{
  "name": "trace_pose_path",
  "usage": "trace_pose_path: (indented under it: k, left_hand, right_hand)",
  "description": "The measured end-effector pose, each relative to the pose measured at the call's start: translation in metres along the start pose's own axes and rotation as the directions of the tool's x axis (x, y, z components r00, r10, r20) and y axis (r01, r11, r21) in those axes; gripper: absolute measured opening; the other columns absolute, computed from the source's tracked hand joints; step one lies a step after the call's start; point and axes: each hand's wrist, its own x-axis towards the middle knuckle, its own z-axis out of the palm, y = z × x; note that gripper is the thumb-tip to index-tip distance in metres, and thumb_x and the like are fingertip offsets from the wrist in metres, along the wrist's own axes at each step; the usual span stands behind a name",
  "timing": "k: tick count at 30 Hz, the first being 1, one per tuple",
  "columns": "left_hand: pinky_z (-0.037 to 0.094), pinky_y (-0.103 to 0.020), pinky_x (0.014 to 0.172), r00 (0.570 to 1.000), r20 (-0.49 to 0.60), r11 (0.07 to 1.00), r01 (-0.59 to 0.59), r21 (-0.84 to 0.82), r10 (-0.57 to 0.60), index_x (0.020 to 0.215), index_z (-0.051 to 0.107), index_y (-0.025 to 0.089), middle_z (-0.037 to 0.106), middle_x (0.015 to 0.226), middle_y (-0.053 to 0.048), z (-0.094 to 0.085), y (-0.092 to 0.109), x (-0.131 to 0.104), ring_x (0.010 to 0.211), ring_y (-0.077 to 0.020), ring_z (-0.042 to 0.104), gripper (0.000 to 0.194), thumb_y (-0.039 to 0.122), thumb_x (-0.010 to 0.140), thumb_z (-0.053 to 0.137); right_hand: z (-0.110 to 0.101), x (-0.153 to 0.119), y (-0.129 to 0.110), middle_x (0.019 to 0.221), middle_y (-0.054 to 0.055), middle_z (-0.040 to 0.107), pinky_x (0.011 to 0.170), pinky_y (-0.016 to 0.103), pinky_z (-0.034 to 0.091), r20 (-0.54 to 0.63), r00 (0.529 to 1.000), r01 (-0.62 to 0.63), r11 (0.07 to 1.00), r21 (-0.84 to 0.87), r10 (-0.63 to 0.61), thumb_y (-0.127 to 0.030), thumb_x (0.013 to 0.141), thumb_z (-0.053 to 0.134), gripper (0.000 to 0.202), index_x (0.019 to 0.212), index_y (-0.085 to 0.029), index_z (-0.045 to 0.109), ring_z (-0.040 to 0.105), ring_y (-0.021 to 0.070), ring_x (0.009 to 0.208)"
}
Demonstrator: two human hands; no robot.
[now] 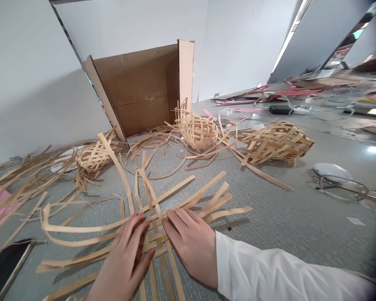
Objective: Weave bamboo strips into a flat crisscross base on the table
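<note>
A small open weave of flat, pale bamboo strips (158,236) lies on the grey table, its long loose ends fanning out left, right, forward and back. My left hand (125,251) is at the weave's left side, with bent fingers and thumb pressed on the strips and a gap between index finger and thumb. From the right, my right hand (191,242) holds the weave's other side; its fingers curl down onto the crossing strips and its thumb is hidden. Several strips run underneath both hands.
Behind stands an open cardboard box (138,92). Woven bamboo pieces lie at the left (95,156), centre (200,129) and right (275,142). Eyeglasses (344,188) and a white computer mouse (332,171) are at right, a dark phone-like object (8,267) at lower left.
</note>
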Motion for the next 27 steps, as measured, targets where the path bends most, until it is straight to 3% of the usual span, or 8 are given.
trace_pose_path:
  k: [4,8,12,15,20,24,27]
  left_hand:
    - [0.050,-0.041,0.094,0.999,-0.006,0.999,-0.035,0.012,0.035,0.127,0.048,0.025,0.050,0.136,-0.010,0.000,0.000,0.001,0.125,-0.0282,0.047,0.038,0.036,0.091,0.049]
    - [0.051,-0.037,0.092,0.997,-0.041,0.996,-0.062,0.059,0.064,0.125,0.050,0.024,0.054,0.131,-0.009,-0.001,0.003,0.002,0.121,-0.0263,0.051,0.036,0.035,0.091,0.048]
    - [0.049,-0.046,0.090,0.991,-0.133,0.972,0.018,0.233,0.013,0.129,0.045,0.018,0.057,0.124,-0.013,0.000,0.004,-0.001,0.113,-0.0321,0.054,0.052,0.048,0.087,0.049]
    - [0.047,-0.051,0.088,0.989,-0.145,0.951,0.063,0.304,-0.019,0.130,0.045,0.017,0.057,0.123,-0.015,0.002,0.003,-0.004,0.110,-0.0350,0.053,0.057,0.053,0.085,0.048]
    - [0.050,-0.044,0.083,0.992,-0.113,0.960,0.079,0.270,-0.049,0.129,0.047,0.021,0.053,0.127,-0.012,0.005,0.002,-0.005,0.113,-0.0320,0.052,0.050,0.048,0.087,0.046]
    - [0.040,-0.053,0.097,0.994,-0.111,0.966,0.044,0.255,-0.016,0.126,0.049,0.020,0.055,0.124,-0.012,0.005,0.003,-0.003,0.112,-0.0325,0.052,0.047,0.044,0.086,0.048]
    - [0.043,-0.053,0.095,0.994,-0.102,0.976,0.049,0.213,-0.027,0.124,0.050,0.019,0.056,0.121,-0.013,0.005,0.003,-0.002,0.112,-0.0327,0.052,0.045,0.043,0.086,0.048]
  right_hand:
    - [-0.003,0.002,0.000,0.091,0.013,0.055,0.070,0.035,0.042,0.020,0.999,-0.033,0.999,0.036,0.032,-0.018,0.074,0.053,0.030,0.101,-0.008,0.060,0.046,0.0242,0.082]
    - [-0.001,-0.001,-0.001,0.099,0.013,0.057,0.077,0.035,0.043,-0.014,0.997,-0.080,0.990,0.114,0.082,-0.018,0.078,0.050,0.029,0.105,-0.010,0.059,0.049,0.0234,0.089]
    - [0.003,-0.004,-0.001,0.126,0.015,0.053,0.098,0.040,0.035,-0.109,0.986,-0.111,0.982,0.154,0.129,-0.022,0.084,0.045,0.037,0.118,-0.011,0.056,0.044,0.0269,0.117]
    - [0.006,-0.006,-0.001,0.139,0.016,0.044,0.107,0.042,0.027,-0.077,0.982,-0.159,0.975,0.157,0.173,-0.028,0.087,0.043,0.045,0.129,-0.011,0.050,0.034,0.0283,0.130]
    - [0.006,-0.004,0.003,0.130,0.016,0.053,0.101,0.044,0.035,0.012,0.989,-0.148,0.977,0.154,0.148,-0.031,0.085,0.046,0.049,0.130,-0.010,0.050,0.046,0.0295,0.120]
    - [0.004,0.007,0.009,0.107,0.017,0.064,0.084,0.038,0.046,-0.112,0.989,-0.090,0.995,0.033,0.093,-0.018,0.085,0.045,0.036,0.115,-0.005,0.058,0.059,0.0252,0.095]
    - [0.008,0.015,0.012,0.122,0.020,0.058,0.092,0.038,0.042,-0.187,0.979,-0.097,0.989,-0.109,0.075,-0.010,0.087,0.039,0.037,0.119,-0.003,0.056,0.052,0.0275,0.112]
